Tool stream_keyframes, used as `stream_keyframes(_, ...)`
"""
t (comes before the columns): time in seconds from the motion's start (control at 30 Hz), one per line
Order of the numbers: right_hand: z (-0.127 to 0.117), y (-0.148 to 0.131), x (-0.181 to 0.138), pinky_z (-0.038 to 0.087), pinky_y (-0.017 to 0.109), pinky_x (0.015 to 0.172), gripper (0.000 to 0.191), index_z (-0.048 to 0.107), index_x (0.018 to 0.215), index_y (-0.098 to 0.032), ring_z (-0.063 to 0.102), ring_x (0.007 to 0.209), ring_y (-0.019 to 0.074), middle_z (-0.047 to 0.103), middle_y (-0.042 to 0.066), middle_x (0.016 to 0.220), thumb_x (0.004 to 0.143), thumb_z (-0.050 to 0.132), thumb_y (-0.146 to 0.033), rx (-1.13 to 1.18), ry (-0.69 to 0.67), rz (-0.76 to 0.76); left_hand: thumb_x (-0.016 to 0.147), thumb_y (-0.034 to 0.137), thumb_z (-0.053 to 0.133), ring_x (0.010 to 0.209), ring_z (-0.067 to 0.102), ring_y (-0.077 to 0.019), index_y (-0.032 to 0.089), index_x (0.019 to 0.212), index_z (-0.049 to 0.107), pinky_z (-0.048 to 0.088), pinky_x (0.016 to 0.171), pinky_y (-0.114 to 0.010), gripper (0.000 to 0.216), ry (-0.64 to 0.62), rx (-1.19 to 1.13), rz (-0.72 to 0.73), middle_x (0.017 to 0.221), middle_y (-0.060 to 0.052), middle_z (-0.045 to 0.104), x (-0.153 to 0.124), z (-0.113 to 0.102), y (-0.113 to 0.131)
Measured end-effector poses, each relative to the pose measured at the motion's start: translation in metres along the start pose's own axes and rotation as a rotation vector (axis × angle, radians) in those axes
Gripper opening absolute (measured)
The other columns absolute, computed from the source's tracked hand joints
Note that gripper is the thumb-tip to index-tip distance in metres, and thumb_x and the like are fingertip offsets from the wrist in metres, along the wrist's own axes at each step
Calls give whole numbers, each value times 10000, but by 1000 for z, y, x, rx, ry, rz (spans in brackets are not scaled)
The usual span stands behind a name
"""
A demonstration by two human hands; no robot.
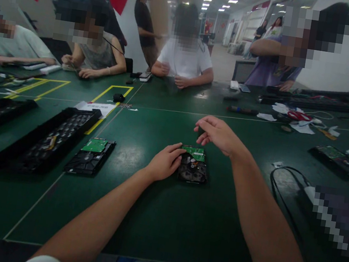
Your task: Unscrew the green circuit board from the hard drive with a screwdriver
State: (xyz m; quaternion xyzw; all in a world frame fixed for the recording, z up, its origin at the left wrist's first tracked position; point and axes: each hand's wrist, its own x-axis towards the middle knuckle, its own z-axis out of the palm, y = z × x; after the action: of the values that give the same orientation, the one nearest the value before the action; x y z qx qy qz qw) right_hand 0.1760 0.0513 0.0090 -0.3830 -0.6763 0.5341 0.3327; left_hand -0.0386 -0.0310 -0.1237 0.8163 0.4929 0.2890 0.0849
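Hands: left hand half curled, fingertips over the far left corner of the hard drive, thumb by its left edge; can't tell if it grips or only presses. Right hand raised just beyond and right of the drive, fingers closed in a pinch on a small dark object, mostly hidden, can't tell what. Drive lies flat on the desk, mid-scene, in front of the person, green board on its far end facing up. Likely set there so both hands reach it; left hand probably steadies it against sliding, leaving right free for the small piece. Right doesn't touch the drive.

Second drive to the left, also board up, well apart from the first, probably put aside to leave working room.

Containers: long black tray left of the second drive, open top, rows of pale patches inside, plus one yellowish piece, too small to identify. Another black tray farther left, contents too dark to tell. Paper sheet at the first tray's far end, printing unreadable
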Motion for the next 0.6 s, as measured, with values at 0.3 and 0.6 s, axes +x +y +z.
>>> stream_keyframes(0.3, -5, 3, 2, 408, 210, 498, 195, 689, 849, -193, 568, 608, 103, 755, 44, 853, 920, 693, -374, -212, 114, -89, 1059, 292, 455, 1438, 517, -278, 221, 1416, 608, 466, 1194, -512, 395, 4, 0, -3, 1569, -127, 522, 0, 1, 0)
stream_keyframes(0.6, -2, 1, 0, 347, 211, 408, 202, 744, 912, -207, 538, 494, 73, 793, 57, 966, 966, 616, -352, -133, 19, -11, 1057, 293, 461, 1444, 511, -275, 229, 1422, 603, 464, 1195, -521, 397, 8, 6, 3, 1569, -125, 522, 0, 3, -2)
